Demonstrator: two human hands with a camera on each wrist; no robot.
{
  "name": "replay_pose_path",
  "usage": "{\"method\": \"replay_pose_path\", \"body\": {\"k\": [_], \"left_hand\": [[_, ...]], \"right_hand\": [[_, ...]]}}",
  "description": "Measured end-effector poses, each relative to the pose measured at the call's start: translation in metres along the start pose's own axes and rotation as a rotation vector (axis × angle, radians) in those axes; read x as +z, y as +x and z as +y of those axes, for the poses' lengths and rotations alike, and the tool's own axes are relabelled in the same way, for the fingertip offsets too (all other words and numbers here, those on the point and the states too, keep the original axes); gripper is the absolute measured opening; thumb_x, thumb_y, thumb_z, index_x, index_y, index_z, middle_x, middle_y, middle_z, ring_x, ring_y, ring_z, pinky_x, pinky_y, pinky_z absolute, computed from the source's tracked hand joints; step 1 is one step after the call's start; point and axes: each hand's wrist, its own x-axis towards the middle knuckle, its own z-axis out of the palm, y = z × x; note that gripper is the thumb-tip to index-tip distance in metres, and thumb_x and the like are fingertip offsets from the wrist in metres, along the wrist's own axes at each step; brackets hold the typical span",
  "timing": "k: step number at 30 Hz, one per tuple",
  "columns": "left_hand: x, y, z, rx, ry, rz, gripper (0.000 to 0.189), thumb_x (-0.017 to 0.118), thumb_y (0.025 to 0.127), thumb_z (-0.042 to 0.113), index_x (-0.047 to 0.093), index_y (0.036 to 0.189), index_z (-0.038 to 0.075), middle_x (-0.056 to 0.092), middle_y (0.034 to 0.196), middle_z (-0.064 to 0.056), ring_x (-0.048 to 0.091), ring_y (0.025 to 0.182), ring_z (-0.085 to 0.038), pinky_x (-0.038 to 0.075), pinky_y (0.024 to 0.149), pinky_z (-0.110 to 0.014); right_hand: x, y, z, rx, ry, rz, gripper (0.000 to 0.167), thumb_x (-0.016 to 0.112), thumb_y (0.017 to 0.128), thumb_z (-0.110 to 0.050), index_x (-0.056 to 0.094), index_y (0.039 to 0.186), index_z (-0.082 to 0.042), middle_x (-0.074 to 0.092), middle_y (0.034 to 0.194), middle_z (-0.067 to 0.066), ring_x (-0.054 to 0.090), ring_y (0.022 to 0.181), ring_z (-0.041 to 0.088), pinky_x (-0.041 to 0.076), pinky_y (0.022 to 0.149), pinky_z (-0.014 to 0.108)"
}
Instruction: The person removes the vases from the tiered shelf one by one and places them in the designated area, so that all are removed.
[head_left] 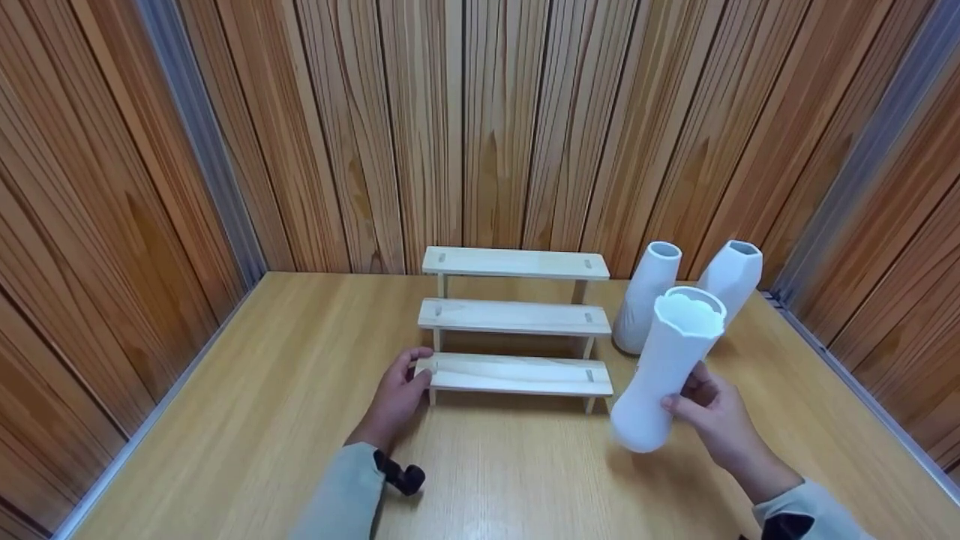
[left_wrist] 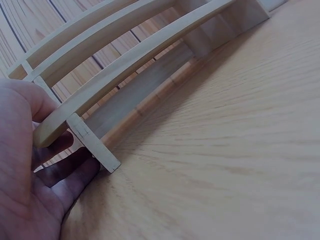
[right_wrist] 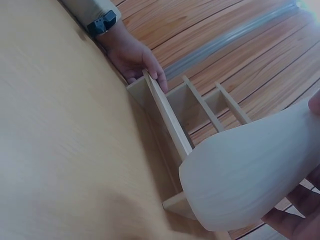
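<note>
A three-tier wooden display stand (head_left: 517, 319) stands on the table. My left hand (head_left: 397, 394) holds the left end of its lowest board, thumb over the top; in the left wrist view, fingers (left_wrist: 75, 182) reach beneath that board beside the leg (left_wrist: 95, 142). A white vase (head_left: 660, 382) with a scalloped rim and bulging base leans in my right hand (head_left: 712, 416), thumb on its near side. It is held right of the stand, its base seemingly off the table. The right wrist view shows the vase (right_wrist: 250, 170) covering part of the stand (right_wrist: 170, 120).
Behind the held vase stand two more white vases, one round-mouthed (head_left: 649, 300) and one with an angular mouth (head_left: 731, 274). The wooden table (head_left: 300, 360) meets wood-panelled walls (head_left: 495, 135) at the back and both sides.
</note>
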Motion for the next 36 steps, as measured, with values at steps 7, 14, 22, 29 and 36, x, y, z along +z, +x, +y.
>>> {"method": "replay_pose_path", "body": {"k": [7,14,22,29,36], "left_hand": [[0.000,-0.002,-0.001,0.003,-0.011,-0.003,0.031,0.056,0.100,0.017,0.058,0.131,0.018,0.041,0.154,-0.008,0.038,0.142,-0.028,0.033,0.116,-0.051],[0.001,-0.001,-0.001,0.064,-0.010,0.011,0.032,0.056,0.099,0.010,0.058,0.131,0.010,0.045,0.151,-0.013,0.038,0.142,-0.030,0.030,0.117,-0.051],[0.000,-0.001,0.000,0.031,0.001,0.011,0.032,0.056,0.100,0.014,0.058,0.131,0.014,0.045,0.152,-0.009,0.038,0.142,-0.029,0.032,0.117,-0.051],[0.001,0.001,0.000,-0.012,0.017,0.017,0.031,0.056,0.100,0.015,0.058,0.131,0.017,0.042,0.154,-0.009,0.034,0.146,-0.031,0.029,0.118,-0.054],[0.000,0.001,0.001,-0.023,0.030,0.019,0.032,0.056,0.100,0.017,0.058,0.133,0.019,0.041,0.156,-0.008,0.031,0.148,-0.030,0.027,0.119,-0.054]], "right_hand": [[-0.017,-0.005,0.008,-0.065,0.013,0.039,0.058,0.060,0.085,0.013,0.062,0.128,-0.026,0.070,0.117,-0.007,0.068,0.100,0.011,0.056,0.081,0.022],[-0.036,-0.008,0.014,-0.094,0.062,0.069,0.057,0.054,0.082,0.019,0.065,0.119,-0.024,0.071,0.110,-0.003,0.068,0.095,0.012,0.056,0.078,0.023],[-0.058,-0.011,0.024,-0.081,0.130,0.106,0.057,0.051,0.086,0.019,0.066,0.117,-0.026,0.071,0.110,-0.007,0.067,0.097,0.008,0.054,0.078,0.019],[-0.074,-0.008,0.028,-0.009,0.072,0.142,0.053,0.056,0.091,0.012,0.064,0.117,-0.033,0.069,0.110,-0.013,0.065,0.099,0.004,0.054,0.079,0.018],[-0.093,-0.002,0.037,0.043,-0.012,0.125,0.044,0.058,0.096,0.001,0.056,0.123,-0.034,0.065,0.114,-0.022,0.062,0.102,-0.001,0.052,0.081,0.016]]}}
